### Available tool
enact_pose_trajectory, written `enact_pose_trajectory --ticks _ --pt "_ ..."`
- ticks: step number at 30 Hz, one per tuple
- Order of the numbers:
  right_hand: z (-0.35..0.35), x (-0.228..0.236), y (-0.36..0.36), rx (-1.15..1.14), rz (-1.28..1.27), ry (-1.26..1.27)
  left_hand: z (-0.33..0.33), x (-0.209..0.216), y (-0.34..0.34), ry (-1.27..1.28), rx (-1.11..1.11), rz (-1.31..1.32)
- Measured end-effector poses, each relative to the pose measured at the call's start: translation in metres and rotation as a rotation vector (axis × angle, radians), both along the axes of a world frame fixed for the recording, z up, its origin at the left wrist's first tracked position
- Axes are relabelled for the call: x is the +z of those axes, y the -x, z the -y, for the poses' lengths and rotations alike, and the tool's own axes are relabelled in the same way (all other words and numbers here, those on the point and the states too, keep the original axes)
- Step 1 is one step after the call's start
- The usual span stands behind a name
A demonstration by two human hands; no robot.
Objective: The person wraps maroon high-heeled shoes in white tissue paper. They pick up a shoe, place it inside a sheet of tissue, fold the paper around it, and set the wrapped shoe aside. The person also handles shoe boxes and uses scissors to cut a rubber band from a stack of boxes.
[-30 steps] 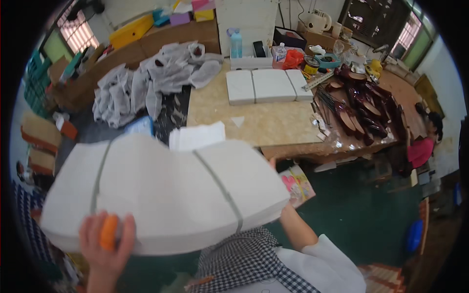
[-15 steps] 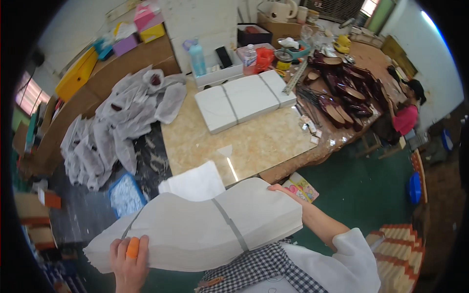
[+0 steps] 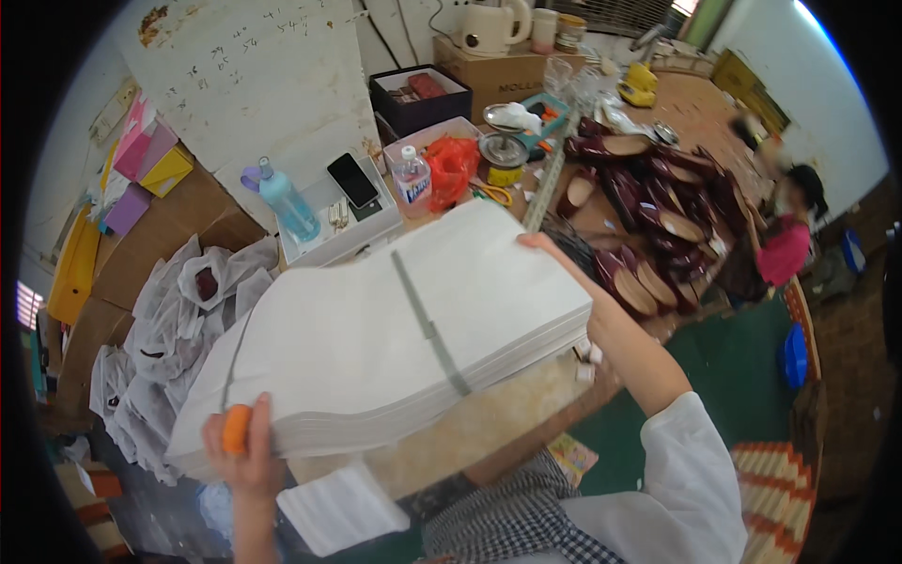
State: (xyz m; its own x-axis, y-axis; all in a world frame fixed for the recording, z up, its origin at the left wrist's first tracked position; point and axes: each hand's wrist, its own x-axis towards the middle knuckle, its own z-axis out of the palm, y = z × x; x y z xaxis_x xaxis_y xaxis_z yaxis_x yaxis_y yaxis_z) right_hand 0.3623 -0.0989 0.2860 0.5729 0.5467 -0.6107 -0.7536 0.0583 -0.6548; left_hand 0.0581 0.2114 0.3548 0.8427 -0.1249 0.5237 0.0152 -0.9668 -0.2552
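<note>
A thick bundle of white paper sheets [image 3: 376, 329], bound with two grey straps, is between my hands over the tan table. My left hand [image 3: 242, 446], an orange sleeve on one finger, is closed on its near left edge. With my right hand [image 3: 554, 256] I grip the far right corner. The second strapped bundle seen earlier on the table is now hidden or merged with this one; whether mine rests on it I cannot tell. A smaller pile of white sheets [image 3: 343, 508] lies at the table's near edge, by my left forearm.
Bagged shoes [image 3: 178, 338] are heaped on the left. Behind the bundle, a white box [image 3: 362, 226] has a blue bottle [image 3: 289, 202] and a phone [image 3: 352, 180] in it. Dark red shoes [image 3: 658, 202] are piled at right, near a seated person [image 3: 785, 244] in pink.
The bundle has moved forward and up, away from my body, to above the spot where the other strapped bundle lay. Both hands still hold it. The view has shifted towards the table's back.
</note>
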Motion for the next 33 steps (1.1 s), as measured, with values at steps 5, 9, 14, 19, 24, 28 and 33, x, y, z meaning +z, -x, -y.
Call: enact_pose_trajectory --ticks 5,9,14,19,24,28,33 --pt "0.014 -0.097 -0.131 0.235 0.414 0.204 0.037 -0.188 -0.062 0.418 0.076 -0.086" --pt "0.054 -0.200 -0.165 0.482 1.290 0.721 0.069 -0.256 -0.082 0.527 0.110 -0.321" --pt "0.071 -0.206 -0.154 0.181 1.051 0.660 0.069 -0.270 -0.087 0.560 0.047 -0.236" --pt "0.082 -0.239 -0.192 -0.130 0.538 0.288 0.125 -0.243 -0.138 0.432 -0.027 -0.110" --pt "0.051 -0.299 -0.229 -0.062 0.226 -0.151 0.218 -0.258 -0.243 0.356 -0.069 -0.047" --pt "0.036 -0.284 -0.202 -0.058 0.401 -0.042 0.242 -0.264 -0.295 0.252 0.061 -0.136" --pt "0.095 -0.299 -0.252 -0.387 0.624 -0.027 0.248 -0.256 -0.311 0.302 0.009 -0.196"
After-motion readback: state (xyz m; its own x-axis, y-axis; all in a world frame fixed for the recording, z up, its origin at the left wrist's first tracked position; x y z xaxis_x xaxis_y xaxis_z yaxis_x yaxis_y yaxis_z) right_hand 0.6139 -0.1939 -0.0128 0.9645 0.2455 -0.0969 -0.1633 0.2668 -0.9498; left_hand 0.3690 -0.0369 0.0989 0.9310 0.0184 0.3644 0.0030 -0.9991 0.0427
